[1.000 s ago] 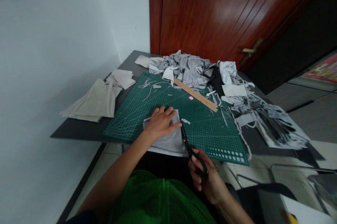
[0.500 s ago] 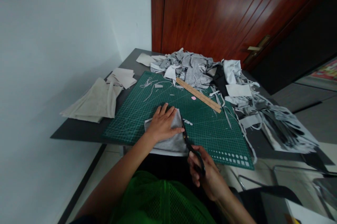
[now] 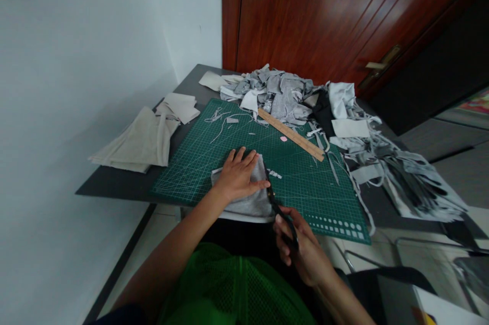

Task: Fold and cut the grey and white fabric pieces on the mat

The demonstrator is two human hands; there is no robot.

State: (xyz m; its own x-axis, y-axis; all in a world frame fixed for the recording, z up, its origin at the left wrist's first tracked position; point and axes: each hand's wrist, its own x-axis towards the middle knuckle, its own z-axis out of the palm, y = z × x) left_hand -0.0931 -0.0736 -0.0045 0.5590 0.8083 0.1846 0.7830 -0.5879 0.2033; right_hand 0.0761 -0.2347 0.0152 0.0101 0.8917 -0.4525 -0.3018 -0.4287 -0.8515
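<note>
A piece of grey fabric point(image 3: 254, 207) lies at the near edge of the green cutting mat point(image 3: 183, 172), its lower border reaching past the mat. Flat on top of it rests my left hand point(image 3: 240, 174), fingers spread, thumb pointing toward the scissors. My right hand point(image 3: 300, 243) is wrapped round the handles of black scissors point(image 3: 275, 207). Their blades lie along the fabric's right edge and point away from me. Small white scraps point(image 3: 275, 174) sit just right of the blades.
A wooden ruler point(image 3: 292, 135) and pink chalk-like piece point(image 3: 283, 139) lie on the mat. Behind is a heap of grey fabric scraps point(image 3: 284, 93). Beige cloth point(image 3: 143, 141) is stacked left; folded grey pieces point(image 3: 416, 187) lie right. A wall and wooden door point(image 3: 298, 14) border the table.
The whole view has shifted slightly. Both hands, the fabric and the scissors keep nearly the same places relative to the mat.
</note>
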